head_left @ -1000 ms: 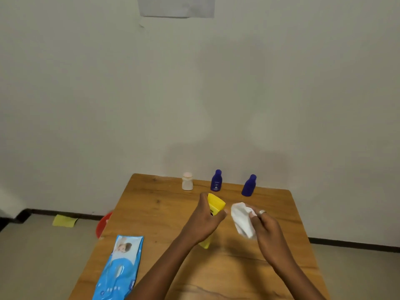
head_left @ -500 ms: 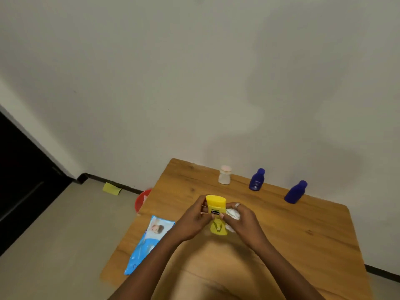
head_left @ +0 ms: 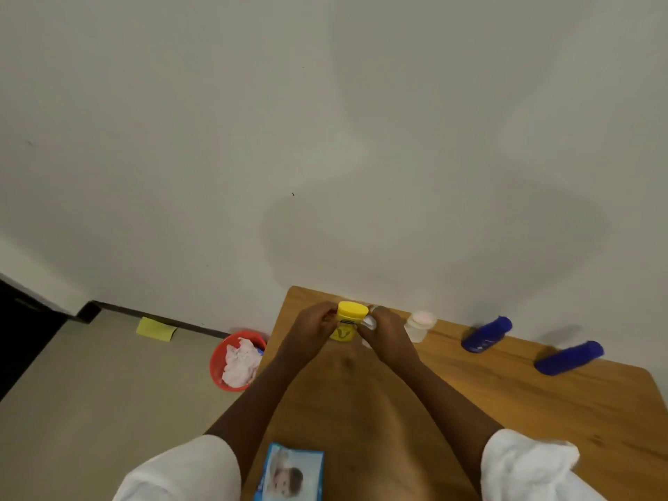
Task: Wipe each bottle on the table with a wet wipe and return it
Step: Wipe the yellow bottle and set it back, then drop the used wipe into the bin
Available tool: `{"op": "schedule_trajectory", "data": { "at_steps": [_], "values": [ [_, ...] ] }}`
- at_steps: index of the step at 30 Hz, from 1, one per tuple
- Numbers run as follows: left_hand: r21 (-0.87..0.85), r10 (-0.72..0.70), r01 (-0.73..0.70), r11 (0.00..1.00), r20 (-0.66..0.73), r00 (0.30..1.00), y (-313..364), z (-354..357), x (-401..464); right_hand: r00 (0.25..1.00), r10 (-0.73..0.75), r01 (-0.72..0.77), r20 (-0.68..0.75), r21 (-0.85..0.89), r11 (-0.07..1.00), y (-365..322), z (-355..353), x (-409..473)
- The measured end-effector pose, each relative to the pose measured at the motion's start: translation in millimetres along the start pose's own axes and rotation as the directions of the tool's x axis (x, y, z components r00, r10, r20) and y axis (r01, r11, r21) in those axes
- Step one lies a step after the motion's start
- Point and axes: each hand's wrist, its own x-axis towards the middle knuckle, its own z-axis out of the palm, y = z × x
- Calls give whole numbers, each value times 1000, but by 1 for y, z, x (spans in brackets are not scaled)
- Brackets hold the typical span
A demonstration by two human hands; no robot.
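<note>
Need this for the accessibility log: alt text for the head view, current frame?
Over a wooden table, the left hand holds a yellow bottle while the right hand rubs it with a wet wipe. A white jar and two blue bottles stand behind.

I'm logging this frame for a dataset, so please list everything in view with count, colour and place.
yellow bottle: 1, yellow, held above table's far left corner
wet wipe: 1, white, against the yellow bottle
small jar: 1, whitish, far edge
blue bottles: 2, dark blue, far right
wipes pack: 1, blue, near edge
table: 1, wooden
basin: 1, red, floor, holds used wipes
yellow paper: 1, floor by wall
left hand: grips bottle
right hand: holds wipe
</note>
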Motion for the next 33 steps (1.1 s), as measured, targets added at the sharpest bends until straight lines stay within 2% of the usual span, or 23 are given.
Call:
{"op": "schedule_trajectory", "data": {
  "at_steps": [8, 15, 19, 22, 25, 26, 28, 29, 30, 31, 32, 33],
  "values": [
    [31, 8, -11, 999, 104, 995, -67, 7, 58, 999, 17, -14, 27, -107, 994, 29, 36, 69],
    [-26, 33, -30, 999, 81, 996, -84, 20, 60, 999, 28, -26, 15, -110, 994, 39, 47, 67],
    [-56, -11, 16, 998, 86, 996, -88, 20, 57, 996, 47, -35, 77, -158, 987, 39, 50, 61],
    [-59, -67, 74, 996, 109, 992, -92, 19, 55, 991, 125, -119, 53, -91, 989, 37, 49, 56],
    [-68, -204, 211, 975, 101, 974, -91, 14, 45, 963, 265, -259, -55, 94, 961, 37, 39, 33],
    [-86, -249, 255, 963, 81, 965, -89, 12, 38, 944, 326, -315, -46, 168, 934, 33, 28, 15],
    [-134, -325, 323, 937, 2, 946, -78, 7, 15, 869, 496, -465, -3, 341, 817, 28, 29, -11],
    [-163, -353, 340, 926, -59, 934, -67, 5, 1, 804, 591, -546, 62, 469, 694, 27, 25, -33],
    [-210, -379, 349, 913, -125, 917, -55, 7, -15, 775, 597, -605, 210, 520, 603, 24, 15, -65],
    [-293, -410, 355, 888, -153, 899, -37, 10, -34, 575, 770, -759, 277, 532, 376, 23, 17, -79],
    [-374, -415, 339, 863, -141, 899, -14, 14, -53, 672, 639, -635, 374, 734, 239, -1, 13, -94],
    [-417, -372, 298, 858, -105, 922, 8, 20, -72, 641, 650, -540, 407, 842, 5, -13, 24, -87]
  ]
}}
